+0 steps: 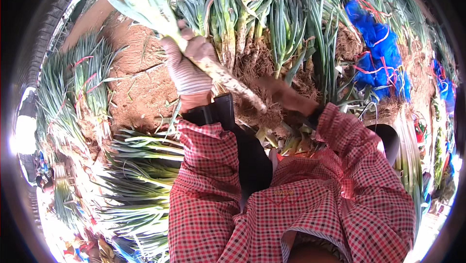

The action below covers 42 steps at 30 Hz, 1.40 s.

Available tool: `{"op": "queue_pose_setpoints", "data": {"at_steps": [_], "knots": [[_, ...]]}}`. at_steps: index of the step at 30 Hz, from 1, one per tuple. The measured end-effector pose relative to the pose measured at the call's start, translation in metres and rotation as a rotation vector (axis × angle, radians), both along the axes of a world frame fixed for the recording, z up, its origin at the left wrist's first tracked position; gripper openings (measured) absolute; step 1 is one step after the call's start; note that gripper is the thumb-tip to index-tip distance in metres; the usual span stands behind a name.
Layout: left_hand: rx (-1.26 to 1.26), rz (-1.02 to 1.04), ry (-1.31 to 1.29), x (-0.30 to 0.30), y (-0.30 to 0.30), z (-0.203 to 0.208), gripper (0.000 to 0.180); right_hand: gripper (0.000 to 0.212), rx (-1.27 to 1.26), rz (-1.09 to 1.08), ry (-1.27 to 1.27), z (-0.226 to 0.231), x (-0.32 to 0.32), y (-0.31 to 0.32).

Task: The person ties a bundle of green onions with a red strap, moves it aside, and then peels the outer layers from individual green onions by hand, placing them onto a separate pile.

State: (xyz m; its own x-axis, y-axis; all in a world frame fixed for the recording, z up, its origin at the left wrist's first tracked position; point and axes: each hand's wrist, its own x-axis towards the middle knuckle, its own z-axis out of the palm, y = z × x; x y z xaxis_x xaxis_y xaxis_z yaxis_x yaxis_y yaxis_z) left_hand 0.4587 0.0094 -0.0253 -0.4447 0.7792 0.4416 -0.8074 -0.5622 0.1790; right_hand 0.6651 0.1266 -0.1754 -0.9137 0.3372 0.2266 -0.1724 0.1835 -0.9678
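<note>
A large green onion (pixel 235 85) slants across the middle, its leaves toward the upper left and its soil-specked white stalk running down to the roots. My left hand (pixel 190 61), in a striped glove, is wrapped round the stalk just below the leaves. Close to the root end is my right hand (pixel 286 97), smeared by motion, so its fingers and any contact with the roots are unclear. Beyond both hands stand several green onions (pixel 242 25) with brown, soil-covered roots (pixel 255 61). More stalk ends and roots lie below my right hand, close to my body.
Bundled green onions (pixel 80 81) with red ties lie at the left on brown soil (pixel 138 95). A leafy pile (pixel 141 185) spreads beside my left sleeve. Blue netting (pixel 381 49) with red strings lies at the far right, and pale stalks (pixel 407 151) stand past my right arm.
</note>
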Motion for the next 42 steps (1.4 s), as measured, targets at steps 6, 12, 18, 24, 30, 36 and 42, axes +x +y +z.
{"op": "queue_pose_setpoints", "data": {"at_steps": [6,12,18,24,30,36,42], "knots": [[0.129,0.007,-0.113,-0.022,-0.013,-0.008,0.043,0.039,0.129,0.464,-0.852,-0.086,0.048,-0.011],[-0.453,0.187,-0.024,0.013,0.021,-0.045,0.055,0.05,-0.078,0.003,-0.392,0.005,0.021,0.059],[-0.822,-0.052,0.291,0.069,0.034,-0.06,0.047,0.077,0.001,-0.037,-0.379,0.156,-0.033,0.002],[-1.301,0.351,0.348,0.062,0.063,-0.086,0.056,0.054,0.0,-0.419,-0.734,0.118,-0.033,0.017],[-1.305,0.52,0.572,0.066,0.078,-0.062,0.051,0.037,0.952,-0.743,-0.006,0.04,-0.004,-0.027],[-1.093,0.576,0.324,0.064,0.077,-0.07,0.027,0.033,0.758,-0.732,-0.484,0.058,-0.015,-0.025],[-0.62,0.069,0.045,0.073,0.064,-0.04,0.026,0.031,-0.864,-0.554,-0.255,0.056,-0.006,-0.008]]}}
